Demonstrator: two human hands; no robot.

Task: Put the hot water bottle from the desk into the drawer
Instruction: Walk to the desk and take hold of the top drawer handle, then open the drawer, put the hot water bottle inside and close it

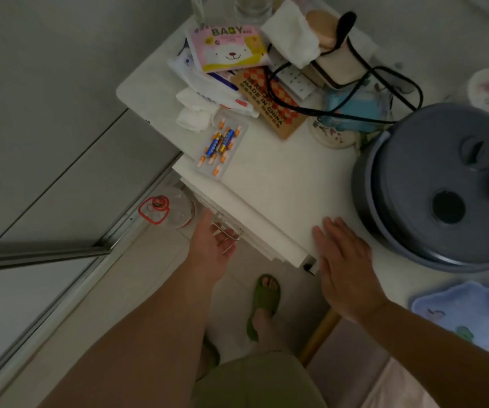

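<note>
A soft blue, cloud-shaped hot water bottle (470,310) lies on the white desk (281,184) at the lower right, partly cut off by my right forearm. My right hand (346,266) rests flat and open on the desk's front corner, left of the bottle and not touching it. My left hand (213,248) is below the desk edge, palm up, with its fingers hooked around the metal drawer handle (231,235). The white drawer fronts (255,237) sit stacked under the desk edge; I cannot see inside any drawer.
A big grey round appliance (431,187) stands just beyond my right hand. Further back lie a capsule blister pack with batteries (222,142), a baby wipes pack (228,48), tissues and a black cord (355,113). A clear bottle (175,209) stands on the floor beside the drawers.
</note>
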